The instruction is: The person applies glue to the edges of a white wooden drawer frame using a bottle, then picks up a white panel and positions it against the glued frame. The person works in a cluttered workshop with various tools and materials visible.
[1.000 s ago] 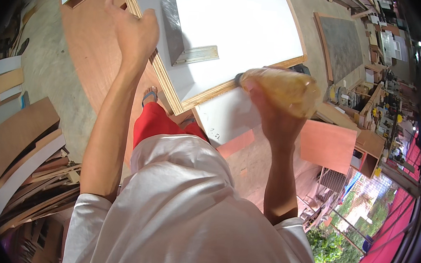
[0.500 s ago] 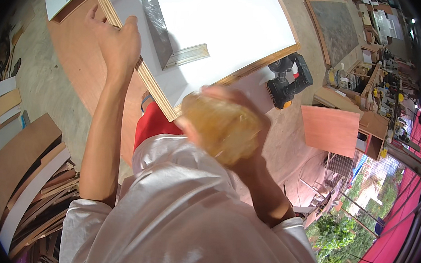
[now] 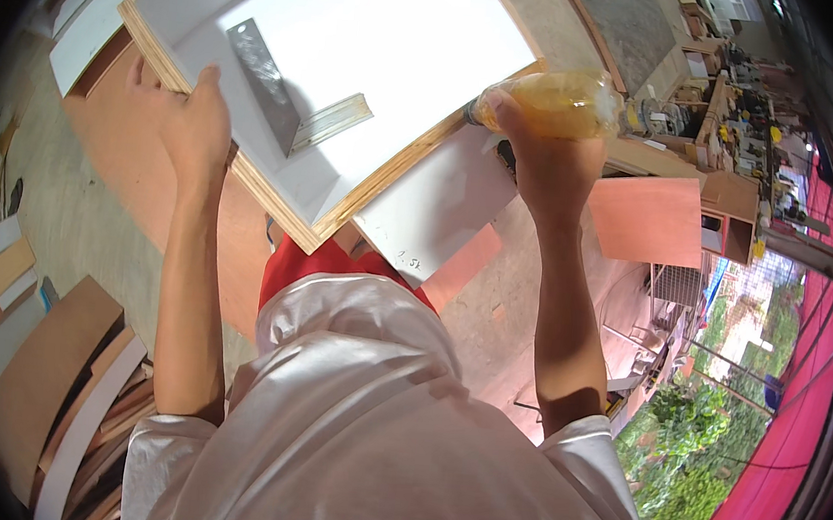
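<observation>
Wrapping my right hand around a clear plastic bottle, I held it tilted nearly flat, my thumb along its side and its dark neck end pointing left, just beside the near rim of a shallow box; I could not tell whether the two touched. My left hand straddled the box's left edge, thumb parted from the fingers, though whether it pinched the wood I could not tell. The bottle's wall looked thin and glossy, while the box showed layered plywood on its cut edges and smooth white facing within. Those edges met in a square corner near my red shorts and white shirt. Between the box and my right forearm lay a white panel with faint markings, and beyond it stretched dusty floor, giving room beside my elbow. Left of the box a broad, reddish plywood sheet spread out, with a stack of boards farther down. A flat reddish board stood out right of my forearm. Amber liquid showed inside the bottle, and a brushed-looking metal square lay in the box, nearer its left wall.
</observation>
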### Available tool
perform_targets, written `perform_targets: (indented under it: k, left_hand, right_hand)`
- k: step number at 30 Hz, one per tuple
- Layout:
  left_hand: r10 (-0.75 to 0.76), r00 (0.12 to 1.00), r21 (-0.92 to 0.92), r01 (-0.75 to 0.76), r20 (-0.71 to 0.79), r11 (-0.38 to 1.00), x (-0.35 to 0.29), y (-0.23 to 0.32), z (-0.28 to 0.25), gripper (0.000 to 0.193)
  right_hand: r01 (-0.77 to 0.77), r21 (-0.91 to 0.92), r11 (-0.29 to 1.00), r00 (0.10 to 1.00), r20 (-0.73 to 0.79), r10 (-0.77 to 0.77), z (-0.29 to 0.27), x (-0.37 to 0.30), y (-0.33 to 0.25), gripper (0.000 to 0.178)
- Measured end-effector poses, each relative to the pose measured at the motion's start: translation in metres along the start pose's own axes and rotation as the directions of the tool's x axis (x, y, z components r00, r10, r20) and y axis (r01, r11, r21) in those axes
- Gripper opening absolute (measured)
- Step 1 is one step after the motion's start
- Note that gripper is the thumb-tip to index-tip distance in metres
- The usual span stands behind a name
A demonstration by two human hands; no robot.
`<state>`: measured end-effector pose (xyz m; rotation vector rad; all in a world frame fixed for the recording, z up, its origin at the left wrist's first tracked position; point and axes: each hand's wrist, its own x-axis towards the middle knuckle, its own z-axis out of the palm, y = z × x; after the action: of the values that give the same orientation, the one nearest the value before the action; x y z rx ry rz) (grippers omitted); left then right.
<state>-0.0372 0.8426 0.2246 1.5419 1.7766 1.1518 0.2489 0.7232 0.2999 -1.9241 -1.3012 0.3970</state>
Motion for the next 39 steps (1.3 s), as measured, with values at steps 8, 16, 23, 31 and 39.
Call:
perform_targets:
  k: [8,16,23,31,39]
  left_hand:
    - [-0.151,0.988,-0.194,0.151,0.012,0.969,0.0,0.009,0.007,0.088]
    - [-0.099,0.995,-0.126,0.099,0.003,0.987,-0.002,0.012,0.005,0.086]
    - [-0.069,0.998,-0.068,0.07,0.014,0.995,-0.004,0.019,-0.002,0.085]
    - [0.456,0.888,0.411,-0.395,-0.059,0.822,0.013,-0.028,0.009,0.073]
    - [0.535,0.833,0.341,-0.548,0.141,0.764,-0.006,0.015,-0.001,0.044]
  right_hand:
    - [0.29,-0.066,0.955,0.954,-0.067,-0.294,0.01,-0.007,-0.003,0.036]
    - [0.268,-0.042,0.962,0.962,-0.04,-0.27,0.006,-0.022,-0.016,0.033]
    - [0.312,0.033,0.95,0.95,0.008,-0.312,0.011,-0.026,-0.013,0.023]
    - [0.042,0.175,0.984,0.977,-0.212,-0.004,-0.02,-0.012,-0.022,0.032]
    - [0.171,0.509,0.843,0.937,-0.349,0.02,-0.023,-0.016,-0.03,0.035]
